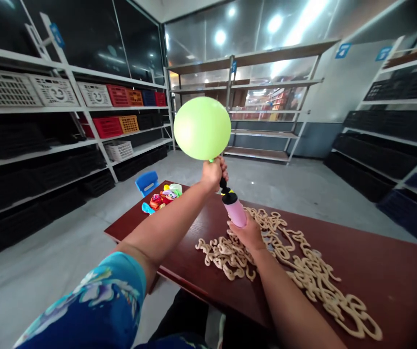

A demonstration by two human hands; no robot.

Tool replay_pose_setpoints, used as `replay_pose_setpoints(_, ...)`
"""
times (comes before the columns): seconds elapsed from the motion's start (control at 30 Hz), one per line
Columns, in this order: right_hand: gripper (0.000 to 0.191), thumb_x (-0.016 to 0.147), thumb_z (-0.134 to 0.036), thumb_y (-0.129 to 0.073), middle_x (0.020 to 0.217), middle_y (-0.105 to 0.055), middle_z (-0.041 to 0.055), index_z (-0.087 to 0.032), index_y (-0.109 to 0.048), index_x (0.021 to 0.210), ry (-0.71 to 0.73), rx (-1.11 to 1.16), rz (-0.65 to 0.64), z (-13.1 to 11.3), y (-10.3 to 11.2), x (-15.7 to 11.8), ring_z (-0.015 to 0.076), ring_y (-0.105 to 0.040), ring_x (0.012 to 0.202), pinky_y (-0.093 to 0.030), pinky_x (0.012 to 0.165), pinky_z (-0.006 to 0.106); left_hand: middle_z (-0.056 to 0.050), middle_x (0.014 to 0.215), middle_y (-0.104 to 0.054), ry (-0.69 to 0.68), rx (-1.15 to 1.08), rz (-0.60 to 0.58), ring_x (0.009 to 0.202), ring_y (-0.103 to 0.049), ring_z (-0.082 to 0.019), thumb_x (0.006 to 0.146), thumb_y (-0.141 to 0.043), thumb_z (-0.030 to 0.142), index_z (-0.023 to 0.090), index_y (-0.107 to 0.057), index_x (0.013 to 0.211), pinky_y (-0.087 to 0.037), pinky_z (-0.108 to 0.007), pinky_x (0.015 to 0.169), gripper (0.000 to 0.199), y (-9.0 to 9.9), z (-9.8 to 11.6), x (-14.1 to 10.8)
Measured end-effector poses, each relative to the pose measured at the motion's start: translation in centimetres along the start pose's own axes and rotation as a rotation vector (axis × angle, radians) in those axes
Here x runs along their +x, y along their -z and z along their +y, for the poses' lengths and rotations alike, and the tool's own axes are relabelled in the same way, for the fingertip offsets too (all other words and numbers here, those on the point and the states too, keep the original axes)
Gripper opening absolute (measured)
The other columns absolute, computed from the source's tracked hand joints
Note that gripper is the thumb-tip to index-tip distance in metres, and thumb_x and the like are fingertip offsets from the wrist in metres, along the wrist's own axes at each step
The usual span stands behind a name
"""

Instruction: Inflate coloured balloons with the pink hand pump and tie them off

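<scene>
Upper-centre balloon: likely light, fragile; hold the neck.
Your left fingers clasp it, right fingers the pump.

We cannot tell how the green balloon joins the pink pump: left fingers cover that spot, mid-frame. Right fingers hide the pump's base. The surface darkens beyond reading at far right.
</scene>
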State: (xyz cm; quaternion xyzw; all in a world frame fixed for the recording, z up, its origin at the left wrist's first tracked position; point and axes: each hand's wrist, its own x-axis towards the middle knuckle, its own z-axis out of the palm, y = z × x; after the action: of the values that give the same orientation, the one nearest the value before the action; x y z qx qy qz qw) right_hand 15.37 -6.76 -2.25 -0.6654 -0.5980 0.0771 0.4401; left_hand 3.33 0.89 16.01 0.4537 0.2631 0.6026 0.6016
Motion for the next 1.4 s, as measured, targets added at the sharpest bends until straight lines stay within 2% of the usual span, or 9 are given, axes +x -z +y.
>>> replay_pose_setpoints(0.2,0.05,0.06,-0.045,-0.062,0.086,-0.062,0.0052,-0.018,-0.055,0.101,0.01,0.015,-0.026,-0.7,-0.2,0.1,0.0211,-0.058,0.08,-0.045,0.071,0.032,0.006,0.047,-0.029,-0.095,0.002,-0.011,0.033,-0.027,-0.006,0.068,-0.041,0.014,0.019,-0.034,0.064,-0.026,-0.019,0.035,0.01,1.5,5.7,3.0)
replay_pose_setpoints(0.3,0.045,0.061,-0.044,-0.061,0.084,-0.062,0.0038,-0.019,-0.056,0.098,-0.002,0.054,-0.034,-0.4,-0.5,0.1,0.02,-0.058,0.076,-0.045,0.067,0.03,0.006,0.047,-0.029,-0.1,0.006,0.014,0.033,-0.027,-0.006,0.066,-0.041,0.015,0.019,-0.034,0.063,-0.025,-0.019,0.034,0.009,1.6,6.4,3.8)
replay_pose_setpoints(0.4,0.037,0.062,-0.041,-0.06,0.078,-0.062,0.0029,-0.02,-0.057,0.091,0.005,0.081,-0.046,0.1,-0.6,0.0,0.0189,-0.058,0.071,-0.044,0.063,0.029,0.006,0.046,-0.028,-0.064,0.005,0.043,0.033,-0.027,-0.006,0.064,-0.041,0.015,0.019,-0.034,0.061,-0.025,-0.019,0.034,0.009,1.2,4.6,3.9)
replay_pose_setpoints(0.63,0.032,0.062,-0.039,-0.06,0.074,-0.062,0.0037,-0.019,-0.056,0.086,0.001,0.064,0.009,0.8,-0.8,0.2,0.0193,-0.058,0.067,-0.044,0.061,0.028,0.005,0.045,-0.031,0.073,0.015,0.051,0.033,-0.032,-0.008,0.061,-0.042,0.016,0.019,-0.036,0.06,-0.027,-0.021,0.033,0.007,0.5,-3.0,1.8)
replay_pose_setpoints(0.77,0.033,0.062,-0.038,-0.06,0.077,-0.062,0.0036,-0.019,-0.055,0.088,-0.002,0.072,-0.004,0.6,-0.7,0.3,0.0192,-0.059,0.068,-0.044,0.061,0.028,0.005,0.045,-0.033,0.116,0.0,0.019,0.031,-0.034,-0.009,0.061,-0.042,0.017,0.02,-0.035,0.061,-0.029,-0.023,0.033,0.008,0.6,-4.4,0.5)
replay_pose_setpoints(0.9,0.036,0.062,-0.038,-0.06,0.079,-0.063,0.004,-0.019,-0.055,0.092,0.029,0.056,0.003,0.2,-0.5,0.2,0.0203,-0.059,0.072,-0.045,0.065,0.03,0.007,0.045,-0.029,0.088,-0.032,0.015,0.031,-0.03,-0.007,0.062,-0.044,0.018,0.02,-0.035,0.063,-0.027,-0.022,0.033,0.01,1.2,-2.6,0.6)
replay_pose_setpoints(1.2,0.041,0.058,-0.033,-0.061,0.085,-0.063,0.0045,-0.02,-0.057,0.097,0.033,0.05,0.004,-0.6,-0.5,0.0,0.0221,-0.061,0.079,-0.046,0.071,0.032,0.007,0.049,-0.025,-0.058,-0.06,0.053,0.032,-0.026,-0.006,0.06,-0.042,0.012,0.02,-0.034,0.064,-0.026,-0.021,0.034,0.012,4.6,6.4,3.5)
replay_pose_setpoints(1.3,0.04,0.058,-0.032,-0.061,0.082,-0.064,0.0039,-0.021,-0.057,0.097,0.024,0.063,-0.005,-0.7,-0.4,0.0,0.0226,-0.061,0.078,-0.047,0.07,0.033,0.007,0.05,-0.026,-0.076,-0.068,0.053,0.033,-0.026,-0.006,0.06,-0.042,0.012,0.019,-0.033,0.064,-0.025,-0.02,0.034,0.012,5.1,6.7,3.7)
replay_pose_setpoints(1.4,0.032,0.06,-0.032,-0.059,0.078,-0.064,0.0032,-0.022,-0.058,0.09,0.014,0.071,-0.023,-0.3,-0.4,0.0,0.0224,-0.061,0.074,-0.046,0.066,0.032,0.007,0.049,-0.025,-0.053,-0.076,0.059,0.034,-0.026,-0.006,0.062,-0.043,0.013,0.02,-0.033,0.064,-0.025,-0.02,0.035,0.012,4.7,4.8,3.3)
